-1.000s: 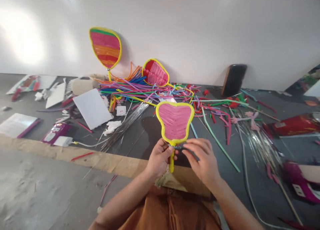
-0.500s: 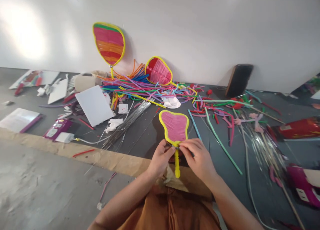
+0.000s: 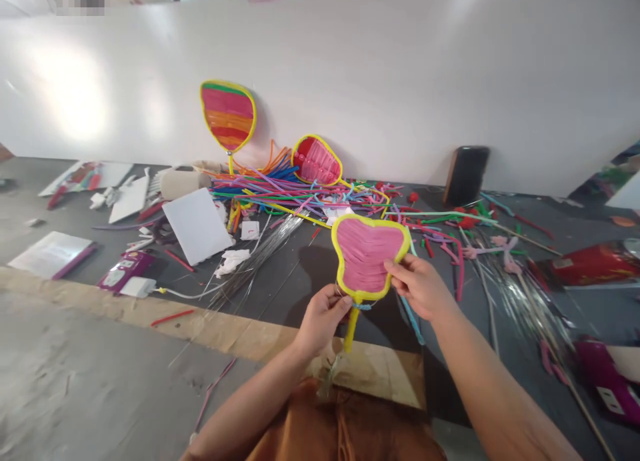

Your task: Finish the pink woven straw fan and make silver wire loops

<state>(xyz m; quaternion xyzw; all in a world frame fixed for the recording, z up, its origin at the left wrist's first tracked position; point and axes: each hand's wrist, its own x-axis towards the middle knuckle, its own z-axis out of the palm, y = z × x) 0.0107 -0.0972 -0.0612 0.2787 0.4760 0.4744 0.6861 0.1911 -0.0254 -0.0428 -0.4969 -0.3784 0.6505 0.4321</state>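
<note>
Between my hands is a hand fan (image 3: 367, 254) with a pink face, a fuzzy yellow rim and a yellow handle, held above the table. My left hand (image 3: 320, 317) is closed at the fan's neck, its thumb and fingers pinching the end of a short blue pipe cleaner (image 3: 364, 307) that crosses there. My right hand (image 3: 417, 284) grips the right edge of the fan's face, thumb on the front and fingers partly hidden behind. A longer blue pipe cleaner (image 3: 413, 321) lies on the table below my right hand.
Two more yellow-rimmed fans, one striped (image 3: 230, 114) and one pink-and-red (image 3: 317, 159), lean at the white wall behind a heap of pipe cleaners (image 3: 270, 187). A phone (image 3: 467, 175) stands at right. Metal wires (image 3: 263, 254), a white card (image 3: 197, 226) and a purple power strip (image 3: 125, 271) lie left.
My right hand has moved from the fan's neck up to its right edge. The fan has risen and looks larger. My left hand stays at the neck; the view has tilted up.
</note>
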